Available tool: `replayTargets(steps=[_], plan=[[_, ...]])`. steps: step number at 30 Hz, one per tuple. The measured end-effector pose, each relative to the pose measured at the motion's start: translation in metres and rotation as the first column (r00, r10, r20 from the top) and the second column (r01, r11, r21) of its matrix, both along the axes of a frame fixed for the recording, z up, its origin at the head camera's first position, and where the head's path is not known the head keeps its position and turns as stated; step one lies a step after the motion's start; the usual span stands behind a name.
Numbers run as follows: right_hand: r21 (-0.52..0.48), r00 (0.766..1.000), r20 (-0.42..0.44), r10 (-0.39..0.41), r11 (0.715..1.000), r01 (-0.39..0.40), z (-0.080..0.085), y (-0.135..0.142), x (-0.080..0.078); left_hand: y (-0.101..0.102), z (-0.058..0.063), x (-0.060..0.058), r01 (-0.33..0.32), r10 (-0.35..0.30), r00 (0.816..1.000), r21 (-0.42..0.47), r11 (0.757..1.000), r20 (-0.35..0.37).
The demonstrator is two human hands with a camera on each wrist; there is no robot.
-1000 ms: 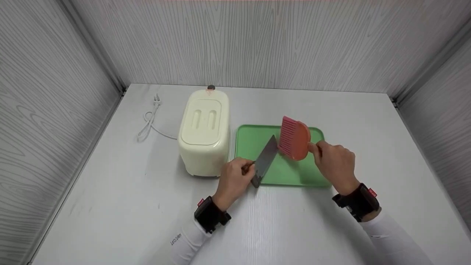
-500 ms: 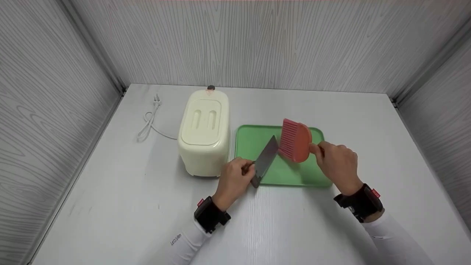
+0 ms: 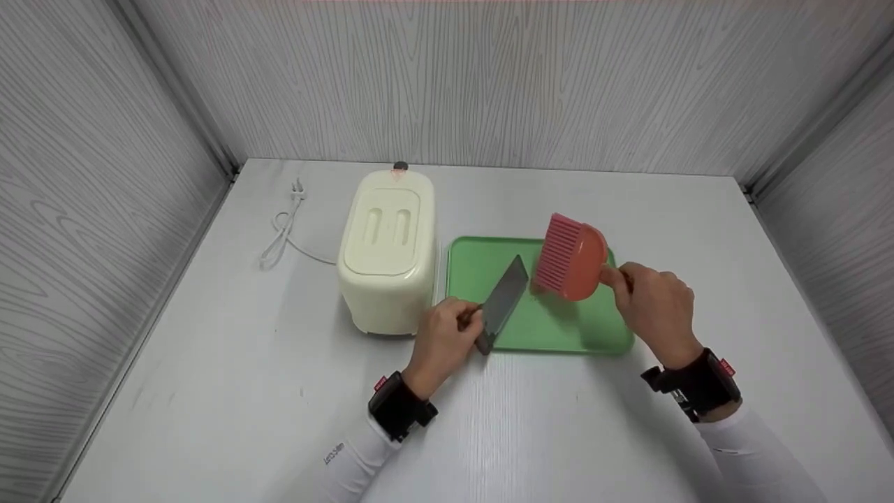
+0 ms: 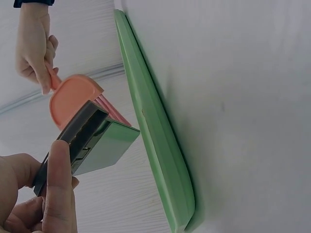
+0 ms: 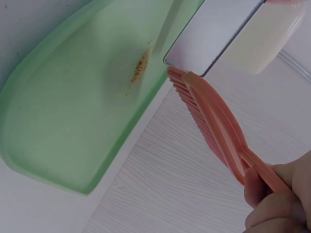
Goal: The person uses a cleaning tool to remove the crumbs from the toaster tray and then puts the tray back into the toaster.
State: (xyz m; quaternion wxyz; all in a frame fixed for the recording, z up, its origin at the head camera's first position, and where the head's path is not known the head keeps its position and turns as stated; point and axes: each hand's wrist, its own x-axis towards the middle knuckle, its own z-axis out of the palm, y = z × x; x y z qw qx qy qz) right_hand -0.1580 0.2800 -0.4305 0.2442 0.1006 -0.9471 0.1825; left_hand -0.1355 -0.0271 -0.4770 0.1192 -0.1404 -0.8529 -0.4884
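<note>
My left hand (image 3: 445, 341) pinches the dark edge of a thin metal crumb tray (image 3: 506, 297), which is tilted above the green tray (image 3: 475, 262). In the left wrist view, the crumb tray (image 4: 108, 150) has a dark grip strip under my fingers. My right hand (image 3: 655, 307) grips the handle of a small orange brush (image 3: 585, 264) with pink bristles. The bristles are by the crumb tray's far end; in the head view a small gap shows between them. A small streak of brown crumbs (image 5: 139, 69) lies on the green tray in the right wrist view.
A cream toaster (image 3: 384, 230) stands just left of the green tray, close to my left hand. Its white cord (image 3: 285, 234) and plug (image 3: 298, 190) lie on the table to its left. Wood-grain walls (image 3: 461, 84) close in the back and both sides.
The brush in my right hand first dips slightly toward me, then moves right and away from the crumb tray. My left hand and the crumb tray stay almost in place.
</note>
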Motion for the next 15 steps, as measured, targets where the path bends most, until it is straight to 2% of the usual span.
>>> replayTargets(steps=[4,15], plan=[[-0.012,1.0,0.017,0.002,1.0,-0.002,-0.001,-0.002,0.002,0.0,-0.001,0.0,-0.005,0.005,1.0,-0.001,1.0,0.001],[0.001,1.0,-0.007,0.002,1.0,-0.002,-0.011,-0.014,0.005,0.001,-0.001,0.0,-0.003,0.002,1.0,-0.012,1.0,-0.025]])
